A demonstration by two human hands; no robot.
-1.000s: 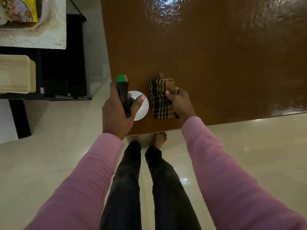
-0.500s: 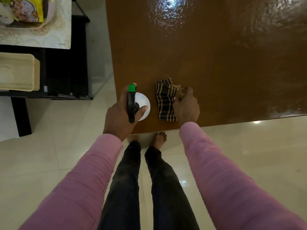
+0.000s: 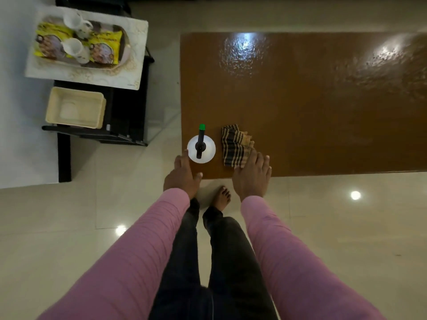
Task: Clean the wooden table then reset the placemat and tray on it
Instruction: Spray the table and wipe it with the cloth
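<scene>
The glossy brown wooden table (image 3: 312, 107) shows wet streaks on its far part. A white spray bottle (image 3: 201, 147) with a black head and green nozzle stands near the table's near left corner. A folded brown-and-black striped cloth (image 3: 234, 146) lies just right of it. My left hand (image 3: 182, 175) hovers at the table edge with relaxed fingers, beside the bottle and holding nothing. My right hand (image 3: 253, 175) is spread flat, its fingertips touching the cloth's near edge. A white placemat (image 3: 129, 75) carrying a tray (image 3: 126, 46) sits on a black stand at the upper left.
On the tray are two white cups (image 3: 76, 26) and yellow snack packets (image 3: 105, 46). A cream plastic basket (image 3: 76, 107) rests on the black stand (image 3: 129, 112) below the placemat. My bare feet (image 3: 221, 197) stand on glossy floor tiles at the table's near edge.
My left hand has let go of the spray bottle, which now stands alone. My right hand has released the cloth and opened flat. The view has pulled back and up.
</scene>
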